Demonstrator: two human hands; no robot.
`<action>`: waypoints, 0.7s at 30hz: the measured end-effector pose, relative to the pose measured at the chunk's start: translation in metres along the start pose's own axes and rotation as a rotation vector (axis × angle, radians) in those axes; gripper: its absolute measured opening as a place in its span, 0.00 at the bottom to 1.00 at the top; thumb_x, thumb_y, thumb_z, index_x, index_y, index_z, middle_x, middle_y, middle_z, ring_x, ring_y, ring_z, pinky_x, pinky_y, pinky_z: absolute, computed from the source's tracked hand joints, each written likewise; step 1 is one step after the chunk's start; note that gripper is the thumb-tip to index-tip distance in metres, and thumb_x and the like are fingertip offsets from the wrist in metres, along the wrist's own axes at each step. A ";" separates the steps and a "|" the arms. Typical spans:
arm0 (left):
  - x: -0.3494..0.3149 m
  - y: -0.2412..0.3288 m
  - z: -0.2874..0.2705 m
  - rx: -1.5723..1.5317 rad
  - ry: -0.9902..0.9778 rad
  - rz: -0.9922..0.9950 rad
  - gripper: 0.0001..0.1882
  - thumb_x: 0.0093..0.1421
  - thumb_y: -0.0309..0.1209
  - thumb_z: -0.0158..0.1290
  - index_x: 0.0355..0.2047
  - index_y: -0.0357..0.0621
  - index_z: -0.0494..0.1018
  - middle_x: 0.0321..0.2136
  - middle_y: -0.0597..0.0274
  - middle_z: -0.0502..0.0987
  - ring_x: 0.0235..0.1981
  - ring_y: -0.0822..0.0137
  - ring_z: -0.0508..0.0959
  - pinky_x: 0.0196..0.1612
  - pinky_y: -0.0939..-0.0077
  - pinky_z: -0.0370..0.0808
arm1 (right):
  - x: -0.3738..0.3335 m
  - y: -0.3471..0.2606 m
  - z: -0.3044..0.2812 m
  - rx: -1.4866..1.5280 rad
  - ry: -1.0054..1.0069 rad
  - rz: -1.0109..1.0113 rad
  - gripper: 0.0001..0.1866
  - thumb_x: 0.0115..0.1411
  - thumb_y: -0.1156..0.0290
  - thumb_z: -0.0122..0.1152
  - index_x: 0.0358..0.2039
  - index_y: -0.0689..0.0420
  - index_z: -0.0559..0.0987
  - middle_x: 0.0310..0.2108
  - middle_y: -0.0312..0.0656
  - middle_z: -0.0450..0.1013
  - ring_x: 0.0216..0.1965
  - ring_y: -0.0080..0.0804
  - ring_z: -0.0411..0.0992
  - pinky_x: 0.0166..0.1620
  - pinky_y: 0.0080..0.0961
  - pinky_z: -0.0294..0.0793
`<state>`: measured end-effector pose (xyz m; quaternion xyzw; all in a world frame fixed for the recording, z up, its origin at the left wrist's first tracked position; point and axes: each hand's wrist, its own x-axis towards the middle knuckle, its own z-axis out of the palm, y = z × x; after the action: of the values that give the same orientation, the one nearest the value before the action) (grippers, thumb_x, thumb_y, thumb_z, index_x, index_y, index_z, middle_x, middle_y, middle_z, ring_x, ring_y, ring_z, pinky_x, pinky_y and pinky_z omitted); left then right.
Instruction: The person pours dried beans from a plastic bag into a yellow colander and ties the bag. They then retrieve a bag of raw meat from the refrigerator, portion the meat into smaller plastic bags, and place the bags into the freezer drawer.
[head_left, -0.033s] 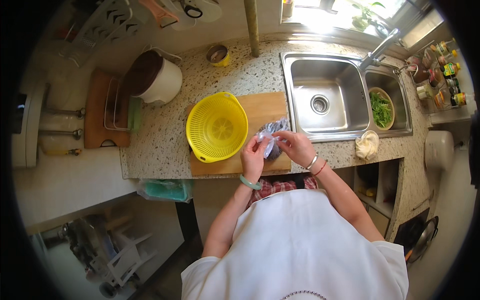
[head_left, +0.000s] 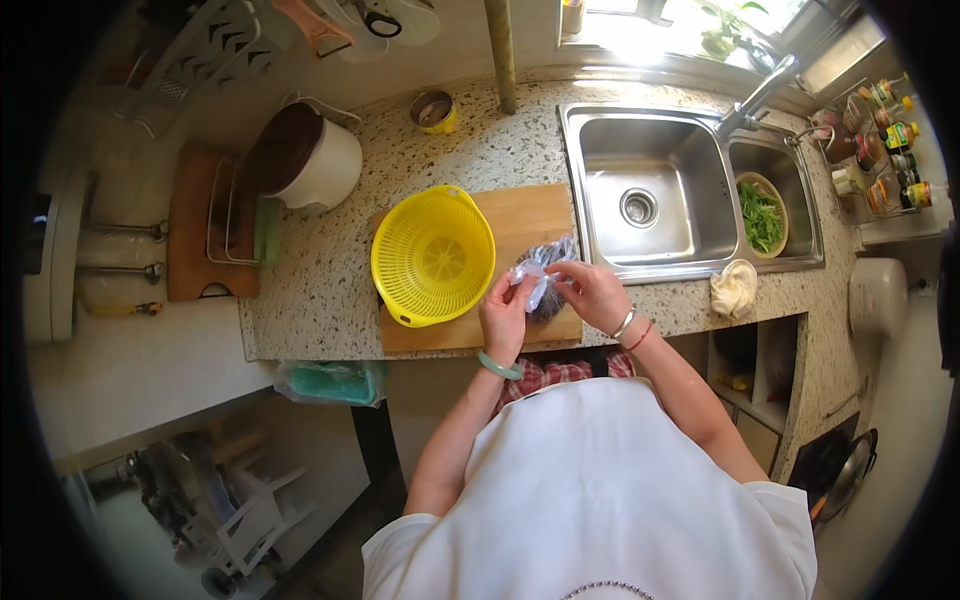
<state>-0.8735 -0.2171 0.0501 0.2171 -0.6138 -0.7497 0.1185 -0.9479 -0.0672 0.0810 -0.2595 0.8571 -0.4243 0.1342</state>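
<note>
Left hand and right hand both pinch the gathered top of a translucent plastic bag with dark contents. The bag lies over the wooden board, right of the yellow colander and near the steel sink. A green bangle encircles the left wrist.

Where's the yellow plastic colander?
Head view, left of centre: the yellow plastic colander sits on the tan wooden board, up-left of the left hand.

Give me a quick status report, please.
Left hand, right hand: both pinching top of plastic bag. Bag dark-filled, over wooden board. Yellow colander alongside, left; not blocking the hands.
</note>
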 end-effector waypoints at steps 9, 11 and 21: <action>0.004 -0.011 -0.007 0.174 -0.165 -0.029 0.17 0.58 0.16 0.51 0.48 0.41 0.73 0.38 0.68 0.77 0.32 0.77 0.75 0.37 0.84 0.73 | 0.003 0.001 0.010 0.073 0.142 0.018 0.06 0.52 0.77 0.62 0.33 0.56 0.78 0.31 0.42 0.72 0.28 0.41 0.73 0.32 0.31 0.73; 0.009 -0.006 -0.009 0.376 -0.221 0.102 0.18 0.57 0.17 0.53 0.48 0.41 0.73 0.36 0.68 0.78 0.33 0.76 0.75 0.38 0.82 0.73 | 0.001 0.004 0.011 0.058 0.158 -0.030 0.06 0.52 0.78 0.62 0.32 0.56 0.78 0.32 0.43 0.71 0.29 0.41 0.73 0.32 0.31 0.73; 0.007 -0.005 -0.008 0.266 -0.156 0.084 0.22 0.55 0.18 0.57 0.51 0.41 0.71 0.34 0.66 0.77 0.33 0.78 0.75 0.37 0.83 0.73 | -0.004 -0.031 0.005 0.055 0.174 -0.040 0.07 0.51 0.77 0.65 0.31 0.57 0.77 0.28 0.39 0.71 0.24 0.34 0.72 0.28 0.25 0.72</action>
<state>-0.8756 -0.2263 0.0428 0.1462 -0.7237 -0.6706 0.0719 -0.9320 -0.0841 0.1022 -0.2350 0.8481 -0.4713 0.0579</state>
